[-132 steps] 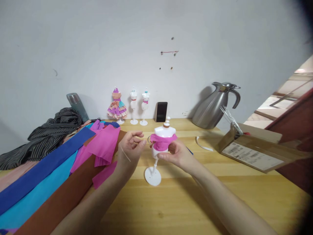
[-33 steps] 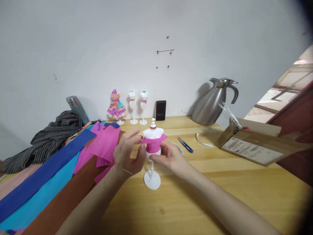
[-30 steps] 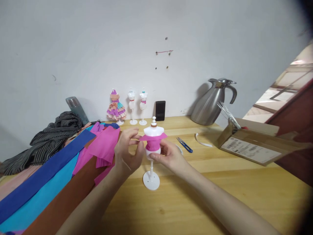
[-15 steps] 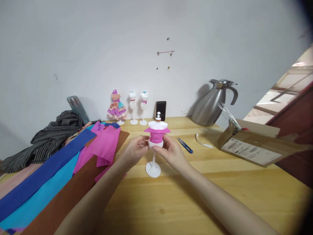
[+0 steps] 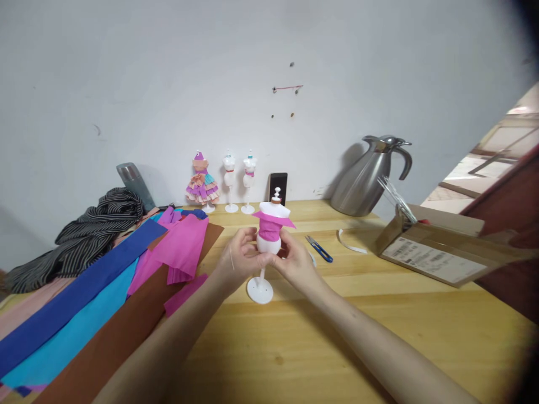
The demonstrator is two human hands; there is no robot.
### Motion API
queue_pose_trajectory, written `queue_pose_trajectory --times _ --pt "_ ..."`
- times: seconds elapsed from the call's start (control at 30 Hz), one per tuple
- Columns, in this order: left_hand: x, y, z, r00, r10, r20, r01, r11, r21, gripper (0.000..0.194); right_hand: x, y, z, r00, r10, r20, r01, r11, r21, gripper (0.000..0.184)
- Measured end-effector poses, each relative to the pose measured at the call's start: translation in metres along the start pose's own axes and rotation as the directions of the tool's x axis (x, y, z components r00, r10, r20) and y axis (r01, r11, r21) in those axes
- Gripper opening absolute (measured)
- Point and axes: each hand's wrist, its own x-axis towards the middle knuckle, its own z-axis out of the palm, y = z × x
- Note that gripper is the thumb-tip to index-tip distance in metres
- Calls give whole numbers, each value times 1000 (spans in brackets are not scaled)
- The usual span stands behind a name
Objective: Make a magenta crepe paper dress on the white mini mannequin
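Observation:
A small white dress-form mannequin on a round white base is held tilted slightly to the right. Pink crepe paper wraps its torso, with a pointed strip sticking out on both sides at the chest. A thin brown band circles its neck. My left hand is closed around the hip from the left, a pale thread or band lying on its wrist. From the right, my right hand grips the same hip, and both thumbs meet in front. The fingers behind the form are partly hidden.
Blue thread snips and a white strip lie to the right. Beyond are a cardboard box and a steel jug. Crepe paper sheets cover the left. Small mannequins and a phone stand by the wall.
My left hand has come from beside the chest strip down onto the mannequin's hip. The mannequin has moved away from me and now leans right. The blue snips, mostly hidden at first, show fully.

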Motion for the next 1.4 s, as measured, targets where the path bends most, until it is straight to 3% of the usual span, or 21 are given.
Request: queue_pose_trajectory --times 0.17,0.27,0.33,0.43,0.57,0.7,0.77,0.9,1.07,1.27,1.4 --pt "-9 1 11 1000 19 -2 -19 997 81 45 -3 -7 2 999 -6 -41 2 995 -95 29" --pt "-11 4 12 996 83 -43 -78 990 118 46 -6 -13 3 999 -19 41 20 1000 -17 31" --pt "-10 7 9 996 67 -67 -58 991 123 46 -7 -14 4 996 -38 78 35 999 42 30" --pt "-6 12 -1 1000 4 -6 -3 996 87 48 -7 -13 5 996 7 90 -17 994 104 29" --pt "-1 12 -11 992 20 127 -22 1000 12 47 -6 -11 5 994 86 66 -92 991 101 35" --pt "3 6 -12 991 15 134 -3 996 -90 57 -4 -7 5 983 179 32 -182 977 113 40" --pt "4 6 -12 995 -15 99 26 993 -115 50 -3 -6 6 980 199 21 -200 967 159 41" --pt "2 14 -14 996 -39 76 44 997 -68 29 0 -9 6 991 127 46 -134 962 240 44" --pt "-1 24 -21 998 -62 34 62 998 -8 21 1 -9 5 993 102 67 -114 970 216 42" --pt "2 16 -20 984 -74 161 64 996 65 40 -5 2 8 989 146 -25 -144 986 85 45" --pt "2 5 -8 995 -9 96 11 1000 -19 53 -8 -7 10 984 164 -67 -162 986 31 45"
